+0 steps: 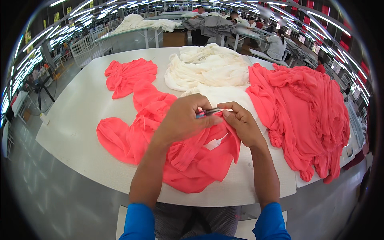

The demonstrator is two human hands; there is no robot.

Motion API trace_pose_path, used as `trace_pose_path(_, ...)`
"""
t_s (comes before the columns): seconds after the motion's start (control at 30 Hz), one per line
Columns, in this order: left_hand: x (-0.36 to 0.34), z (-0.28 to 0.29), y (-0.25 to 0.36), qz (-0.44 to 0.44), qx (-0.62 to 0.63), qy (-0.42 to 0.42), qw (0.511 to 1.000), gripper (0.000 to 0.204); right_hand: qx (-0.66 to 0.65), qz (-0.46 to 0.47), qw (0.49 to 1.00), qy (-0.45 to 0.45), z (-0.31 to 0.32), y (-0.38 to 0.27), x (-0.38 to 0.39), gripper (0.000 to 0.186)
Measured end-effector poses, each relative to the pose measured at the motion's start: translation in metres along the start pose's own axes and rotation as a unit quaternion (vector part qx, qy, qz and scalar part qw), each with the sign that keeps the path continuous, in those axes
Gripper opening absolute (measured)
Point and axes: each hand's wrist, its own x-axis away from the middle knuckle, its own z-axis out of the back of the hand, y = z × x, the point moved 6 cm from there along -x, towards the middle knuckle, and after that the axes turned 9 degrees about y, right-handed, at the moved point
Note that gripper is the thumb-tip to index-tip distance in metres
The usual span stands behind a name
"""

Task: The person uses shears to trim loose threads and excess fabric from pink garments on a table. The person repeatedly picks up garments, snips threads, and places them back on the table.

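Note:
My left hand (185,118) is closed around a small pair of thread snips (209,112), dark with a bit of blue, blades pointing toward my right hand. The fingers of my right hand (242,125) pinch the edge of a coral-pink cloth garment (196,174), close by the blade tips. Thin, crumpled fabric hangs from there down to the table and spreads out to the left under my forearm. A small white patch, perhaps a label, shows between its folds. My left fingertips are partly blurred.
Beneath everything is a white table (80,132). On it lie a smaller coral piece (130,74) at the far left, a cream fabric heap (208,66) at the back and a big coral pile (304,116) on the right. Beyond, people sit at other tables with grey cloth (214,26).

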Motion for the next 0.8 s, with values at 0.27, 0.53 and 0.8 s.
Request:
trace_pose_path(0.27, 0.0, -0.033, -0.007, -0.032, -0.05, -0.003, 0.998, 0.023, -0.086, 0.018, 0.996, 0.011, 0.018, -0.012, -0.002, 0.036)
trace_pose_path(0.53, -0.005, -0.006, -0.011, 0.044, 0.164, 0.029, 0.985, 0.014, 0.215, 0.123, 0.969, 0.02, 0.011, -0.024, 0.012, 0.058)
trace_pose_path(0.8, -0.005, 0.007, -0.015, 0.089, 0.24, 0.087, 0.963, 0.017, 0.269, 0.16, 0.942, 0.121, 0.018, -0.031, 0.013, 0.043)
